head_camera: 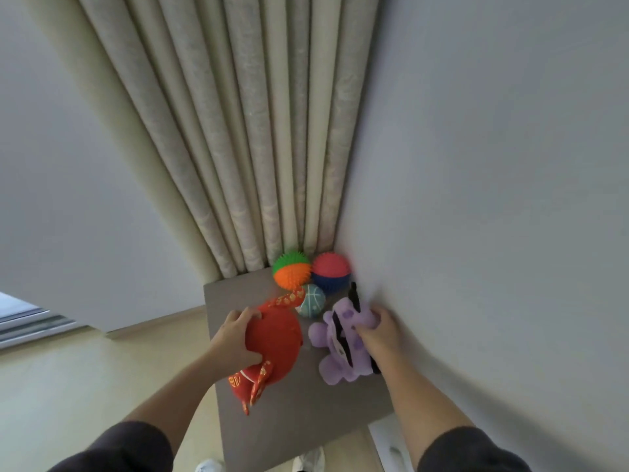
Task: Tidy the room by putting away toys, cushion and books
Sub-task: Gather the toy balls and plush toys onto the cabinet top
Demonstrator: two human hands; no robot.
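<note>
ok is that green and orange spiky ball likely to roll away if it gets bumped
Probably not far. The green and orange spiky ball is round, but its spikes should slow rolling. The curtain behind and the red and blue ball beside it likely hem it in.

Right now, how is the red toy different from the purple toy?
The red toy is round with gold-patterned ribbons; the purple toy is floppy, with stubby limbs, darker spots and black parts. The red toy is gripped by the left hand; the purple toy is gripped by the right hand, closer to the wall. Both are soft toys at the brown tabletop.
</note>
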